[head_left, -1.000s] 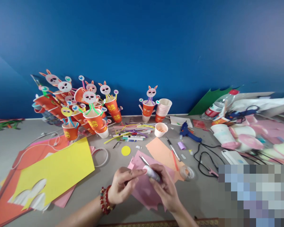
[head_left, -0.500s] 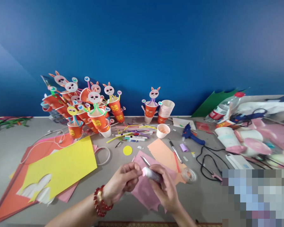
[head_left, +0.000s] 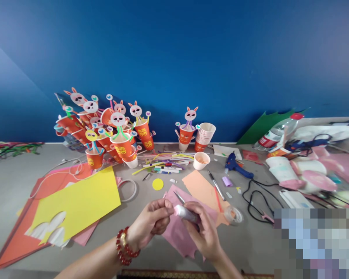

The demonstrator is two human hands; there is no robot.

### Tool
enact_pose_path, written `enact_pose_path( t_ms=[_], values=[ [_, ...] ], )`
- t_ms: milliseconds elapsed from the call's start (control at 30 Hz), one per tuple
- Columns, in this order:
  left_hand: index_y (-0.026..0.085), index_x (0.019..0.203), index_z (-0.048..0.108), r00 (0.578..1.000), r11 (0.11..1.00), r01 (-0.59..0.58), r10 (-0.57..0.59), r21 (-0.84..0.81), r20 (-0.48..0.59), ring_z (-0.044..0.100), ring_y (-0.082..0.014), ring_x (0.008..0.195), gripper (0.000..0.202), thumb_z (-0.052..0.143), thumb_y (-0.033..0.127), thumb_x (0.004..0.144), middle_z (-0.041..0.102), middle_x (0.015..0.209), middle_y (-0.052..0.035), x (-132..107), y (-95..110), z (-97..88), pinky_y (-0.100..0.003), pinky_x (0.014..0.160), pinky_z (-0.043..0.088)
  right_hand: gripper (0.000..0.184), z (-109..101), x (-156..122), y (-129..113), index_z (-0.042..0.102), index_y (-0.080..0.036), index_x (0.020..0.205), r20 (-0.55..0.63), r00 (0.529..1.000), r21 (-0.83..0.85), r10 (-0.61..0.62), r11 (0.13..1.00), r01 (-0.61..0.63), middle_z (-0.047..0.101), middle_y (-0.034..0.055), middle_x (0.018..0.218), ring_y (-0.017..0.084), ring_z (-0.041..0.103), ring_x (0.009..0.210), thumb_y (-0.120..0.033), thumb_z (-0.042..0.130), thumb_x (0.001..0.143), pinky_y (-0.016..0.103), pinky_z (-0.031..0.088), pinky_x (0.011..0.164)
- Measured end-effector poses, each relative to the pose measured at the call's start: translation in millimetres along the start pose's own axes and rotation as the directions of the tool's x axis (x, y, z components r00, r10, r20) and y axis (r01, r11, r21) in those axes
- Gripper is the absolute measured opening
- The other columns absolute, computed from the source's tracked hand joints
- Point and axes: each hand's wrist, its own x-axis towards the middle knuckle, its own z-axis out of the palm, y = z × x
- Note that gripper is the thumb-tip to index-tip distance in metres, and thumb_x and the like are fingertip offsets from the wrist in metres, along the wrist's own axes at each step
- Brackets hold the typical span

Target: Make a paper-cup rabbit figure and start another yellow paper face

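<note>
My right hand (head_left: 205,228) is closed around a glue stick (head_left: 182,212), a white tube whose pinkish end faces left. From the same hand a pointed metal blade (head_left: 178,197), perhaps of scissors, sticks out up and to the left. My left hand (head_left: 154,221), with red bead bracelets at the wrist, pinches its thumb and fingers together right at the glue stick's end. What it pinches is too small to make out. Below both hands lies a pink paper sheet (head_left: 177,236) with cut edges.
Rabbit-faced paper cups (head_left: 122,149) crowd the back left. Yellow paper (head_left: 84,201) lies at left, a yellow disc (head_left: 158,184) ahead. A tape roll (head_left: 233,215), a blue glue gun (head_left: 237,166) with its cord, and a plastic bottle (head_left: 276,133) are to the right.
The view has shifted slightly, so the table's things sit a little further right. My hands keep nearly the same pose, left fingertips still at the glue stick's end.
</note>
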Motion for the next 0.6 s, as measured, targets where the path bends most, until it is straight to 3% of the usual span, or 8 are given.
enact_pose_path(
  t_ms=[233, 333, 400, 467, 533, 600],
  values=[
    [0.018, 0.081, 0.055, 1.000, 1.000, -0.007, 0.008, 0.029, -0.025, 0.010, -0.0029, 0.037, 0.031, 0.078, 0.038, 0.076, 0.029, 0.039, 0.0152, 0.5, 0.3, 0.6, -0.021, 0.041, 0.007, 0.024, 0.5, 1.7, 0.1, 0.059, -0.026, 0.116, -0.004, 1.000, -0.011, -0.015, 1.000, 0.015, 0.068, 0.0083, 0.106, 0.025, 0.068, 0.100, -0.021, 0.061, 0.093, 0.032, 0.056, 0.085],
    [0.019, 0.082, 0.055, 0.997, 0.995, -0.042, 0.048, 0.090, -0.060, 0.009, -0.0036, 0.038, 0.031, 0.076, 0.042, 0.077, 0.026, 0.041, 0.0154, 1.4, 5.3, -11.4, -0.021, 0.041, 0.008, 0.022, -3.1, 3.4, 1.8, 0.057, -0.025, 0.117, 0.006, 0.999, -0.025, 0.050, 0.998, -0.050, 0.068, 0.0086, 0.106, 0.024, 0.068, 0.099, -0.023, 0.057, 0.095, 0.030, 0.056, 0.083],
    [0.019, 0.082, 0.056, 0.984, 0.971, -0.091, 0.122, 0.223, -0.130, 0.011, -0.0045, 0.041, 0.032, 0.073, 0.046, 0.079, 0.026, 0.044, 0.0146, 5.2, 12.9, -26.0, -0.022, 0.042, 0.010, 0.023, -8.5, 6.9, 2.3, 0.056, -0.024, 0.119, 0.003, 0.994, -0.058, 0.111, 0.992, -0.111, 0.068, 0.0085, 0.106, 0.023, 0.069, 0.096, -0.025, 0.056, 0.096, 0.029, 0.056, 0.080],
    [0.017, 0.083, 0.060, 0.947, 0.870, -0.107, 0.236, 0.482, -0.216, 0.018, -0.0058, 0.043, 0.035, 0.068, 0.052, 0.081, 0.030, 0.047, 0.0124, 12.3, 22.6, -43.6, -0.022, 0.044, 0.013, 0.027, -15.1, 12.9, 2.0, 0.054, -0.023, 0.120, 0.001, 0.990, -0.111, 0.143, 0.984, -0.142, 0.069, 0.0076, 0.103, 0.023, 0.070, 0.093, -0.027, 0.059, 0.094, 0.028, 0.056, 0.077],
    [0.017, 0.082, 0.061, 0.896, 0.684, -0.035, 0.344, 0.728, -0.280, 0.028, -0.0073, 0.045, 0.040, 0.062, 0.057, 0.082, 0.038, 0.051, 0.0094, 22.1, 31.3, -61.4, -0.022, 0.045, 0.018, 0.027, -21.0, 21.7, 0.7, 0.056, -0.024, 0.116, 0.039, 0.990, -0.177, 0.136, 0.976, -0.128, 0.070, 0.0060, 0.099, 0.023, 0.070, 0.089, -0.026, 0.063, 0.090, 0.029, 0.055, 0.074],
    [0.017, 0.077, 0.061, 0.868, 0.605, 0.012, 0.388, 0.796, -0.308, 0.034, -0.0086, 0.047, 0.040, 0.064, 0.057, 0.079, 0.045, 0.053, 0.0072, 32.7, 36.4, -76.7, -0.023, 0.047, 0.022, 0.017, -24.2, 33.0, -0.8, 0.058, -0.025, 0.103, 0.128, 0.986, -0.238, 0.104, 0.969, -0.072, 0.069, 0.0037, 0.090, 0.022, 0.068, 0.080, -0.021, 0.061, 0.087, 0.029, 0.053, 0.068]
  ],
)
